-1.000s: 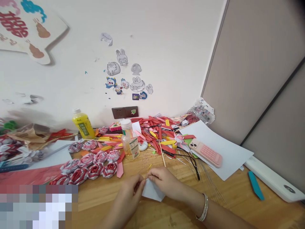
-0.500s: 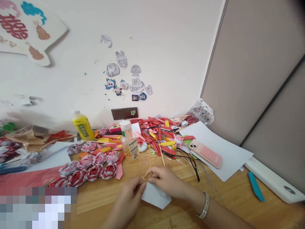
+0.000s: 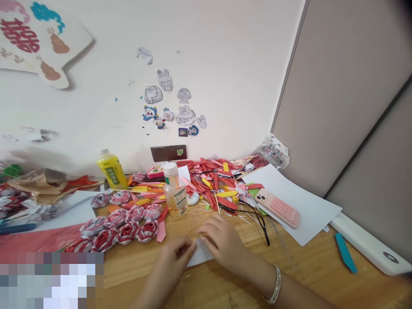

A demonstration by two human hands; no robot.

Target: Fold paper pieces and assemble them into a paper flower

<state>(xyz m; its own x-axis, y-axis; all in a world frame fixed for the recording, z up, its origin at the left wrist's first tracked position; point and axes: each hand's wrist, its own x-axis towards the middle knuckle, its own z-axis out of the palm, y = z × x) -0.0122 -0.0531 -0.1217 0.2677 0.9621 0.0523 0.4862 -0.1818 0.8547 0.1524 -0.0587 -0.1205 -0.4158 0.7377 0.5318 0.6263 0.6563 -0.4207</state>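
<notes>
Between my two hands is a small piece of white paper (image 3: 200, 254), partly hidden under my right fingers. My left hand (image 3: 176, 257) pinches the paper's left edge between thumb and fingers. My right hand (image 3: 222, 243), with a sparkling bracelet on its wrist, curls over the paper's upper right part, its fingertips near my left thumb. Just beyond the right fingers lies a thin wooden stick (image 3: 218, 204). Both hands are low over the wooden table (image 3: 128, 274).
Rolled paper roses (image 3: 128, 231) and a clear bottle (image 3: 175, 193) stand left of the hands. Behind are folded red strips (image 3: 206, 171) and a yellow bottle (image 3: 112, 169). To the right lie a pink phone (image 3: 278, 208), white sheets (image 3: 309, 210), thin wires and a teal strip (image 3: 346, 252).
My right hand has turned and moved slightly over the paper, covering more of it. Less of the white paper shows, and its lower right corner no longer sticks out.
</notes>
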